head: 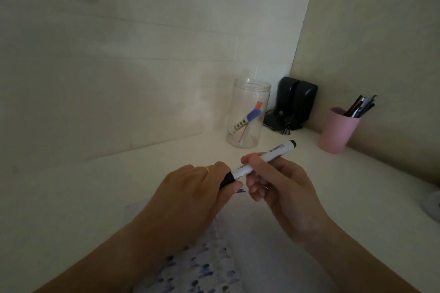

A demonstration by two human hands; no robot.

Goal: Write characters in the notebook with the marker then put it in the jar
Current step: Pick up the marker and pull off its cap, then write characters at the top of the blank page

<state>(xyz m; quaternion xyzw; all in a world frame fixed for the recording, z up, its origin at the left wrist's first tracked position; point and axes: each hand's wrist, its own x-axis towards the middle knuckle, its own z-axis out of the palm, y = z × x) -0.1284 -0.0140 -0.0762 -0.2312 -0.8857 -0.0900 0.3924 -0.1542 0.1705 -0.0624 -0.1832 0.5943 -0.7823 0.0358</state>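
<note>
A white marker (pixel 273 152) with black ends is held level above the desk between both hands. My left hand (pixel 190 190) grips its black cap at the lower left end. My right hand (pixel 273 181) pinches the white barrel near the middle. The notebook (pixel 250 245) lies open under my forearms, with blue characters on its left page and a small blue mark near its top. The clear jar (pixel 247 114) stands behind the hands by the wall, open at the top, with a white and blue pen and a thin stick inside.
A pink cup (pixel 338 131) with several pens stands at the right by the side wall. A black speaker (pixel 295 102) with cables sits in the corner behind the jar. A round grey object (pixel 432 204) shows at the right edge.
</note>
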